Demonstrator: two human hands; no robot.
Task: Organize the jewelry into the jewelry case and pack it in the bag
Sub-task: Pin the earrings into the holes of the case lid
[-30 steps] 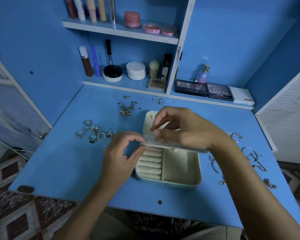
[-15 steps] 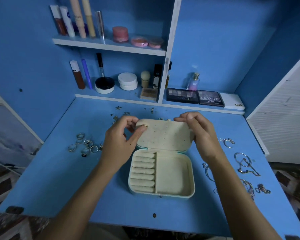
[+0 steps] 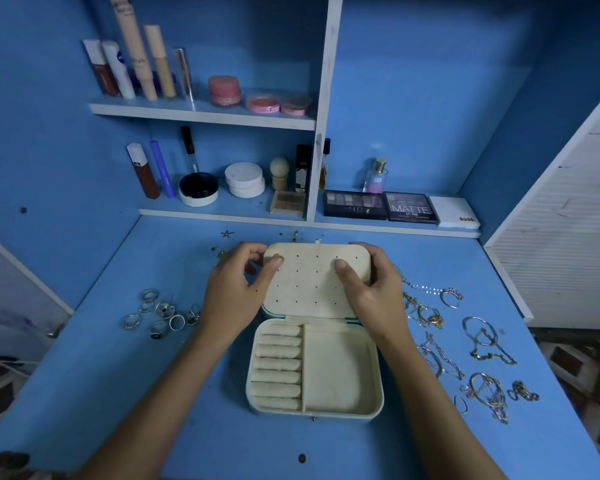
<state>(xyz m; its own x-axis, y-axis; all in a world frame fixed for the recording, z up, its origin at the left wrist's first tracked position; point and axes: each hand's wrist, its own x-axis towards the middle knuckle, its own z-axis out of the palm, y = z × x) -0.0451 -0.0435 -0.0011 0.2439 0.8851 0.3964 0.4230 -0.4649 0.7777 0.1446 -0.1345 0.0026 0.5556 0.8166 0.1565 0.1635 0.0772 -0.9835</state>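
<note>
A pale jewelry case (image 3: 340,370) lies open on the blue desk (image 3: 118,393), with ring rolls on its left and a plain compartment on its right. Its cream lid panel (image 3: 309,282), dotted with earring holes, stands tilted back. My left hand (image 3: 234,292) grips the panel's upper left corner, thumb on its face. My right hand (image 3: 374,292) grips the upper right corner the same way. Several rings (image 3: 160,315) lie left of the case. Bracelets and chains (image 3: 465,355) lie to its right. Small earrings (image 3: 227,234) are scattered behind it.
Two shelves at the back hold cosmetics tubes, jars (image 3: 224,91) and eyeshadow palettes (image 3: 355,204). A white slatted panel (image 3: 568,237) stands to the right. The desk's front edge is near me. No bag is in view.
The lid, half raised a second ago, has been swung back fully. Both hands moved to its far corners and hold them. The camera tilted, showing more of the shelves.
</note>
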